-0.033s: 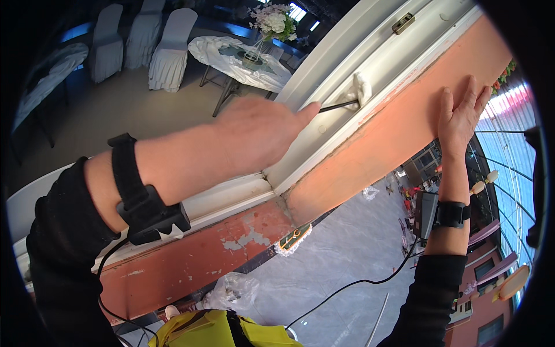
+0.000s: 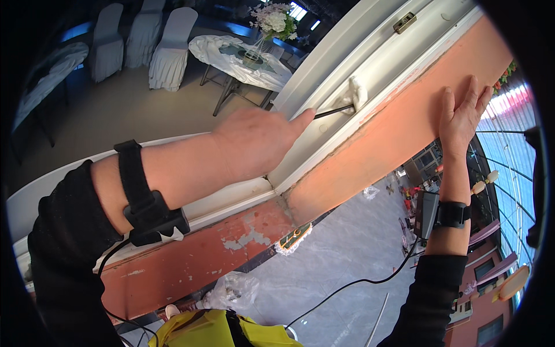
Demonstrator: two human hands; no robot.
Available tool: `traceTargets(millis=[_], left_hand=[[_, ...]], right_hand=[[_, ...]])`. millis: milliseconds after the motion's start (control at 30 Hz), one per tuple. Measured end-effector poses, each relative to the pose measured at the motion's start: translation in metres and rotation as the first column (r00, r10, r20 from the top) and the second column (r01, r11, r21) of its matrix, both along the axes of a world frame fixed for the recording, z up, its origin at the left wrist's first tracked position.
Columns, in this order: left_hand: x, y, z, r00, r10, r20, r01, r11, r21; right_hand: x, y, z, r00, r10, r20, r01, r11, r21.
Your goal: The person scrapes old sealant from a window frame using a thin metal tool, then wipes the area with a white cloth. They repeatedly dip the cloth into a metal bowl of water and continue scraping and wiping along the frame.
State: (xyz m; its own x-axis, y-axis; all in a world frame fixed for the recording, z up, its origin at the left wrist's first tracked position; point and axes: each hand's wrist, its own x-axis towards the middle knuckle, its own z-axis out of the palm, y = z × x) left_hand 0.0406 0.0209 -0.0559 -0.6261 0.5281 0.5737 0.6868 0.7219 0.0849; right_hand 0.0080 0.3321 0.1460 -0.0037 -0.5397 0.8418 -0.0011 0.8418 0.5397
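Observation:
In my left hand (image 2: 254,141) is a thin black rod (image 2: 335,112), its grip hidden in my closed fingers and my index finger stretched along it. The rod's far end meets a crumpled white cloth (image 2: 357,94), which lies in the channel of the white window frame (image 2: 315,136). Whether the cloth is wrapped on the tip or only pushed by it, I cannot tell. My right hand (image 2: 459,124) rests on the orange wall edge (image 2: 404,95) beside the frame, fingers spread and nothing in them.
A metal latch piece (image 2: 404,23) sits farther up the frame. Black cables (image 2: 358,281) run from my wrist bands. Beyond the window stand a cloth-covered table (image 2: 217,49) with flowers (image 2: 277,22) and white-covered chairs (image 2: 170,55). Clear plastic (image 2: 234,289) lies below the peeling red ledge (image 2: 191,260).
My left hand has shifted slightly down and to the left along the frame, drawing the rod's end and the cloth with it. My right hand stays in place.

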Motion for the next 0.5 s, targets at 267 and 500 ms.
traceTargets(millis=[267,500], left_hand=[[0.006,-0.011,-0.048,0.986,0.124,0.113,-0.097,0.971,-0.219],[0.017,-0.020,-0.058,0.985,0.151,0.082,-0.124,0.955,-0.268]], right_hand=[[0.001,-0.002,-0.002,1.000,-0.008,-0.003,0.008,1.000,-0.008],[0.000,-0.002,-0.001,1.000,0.014,-0.008,-0.014,1.000,-0.012]])
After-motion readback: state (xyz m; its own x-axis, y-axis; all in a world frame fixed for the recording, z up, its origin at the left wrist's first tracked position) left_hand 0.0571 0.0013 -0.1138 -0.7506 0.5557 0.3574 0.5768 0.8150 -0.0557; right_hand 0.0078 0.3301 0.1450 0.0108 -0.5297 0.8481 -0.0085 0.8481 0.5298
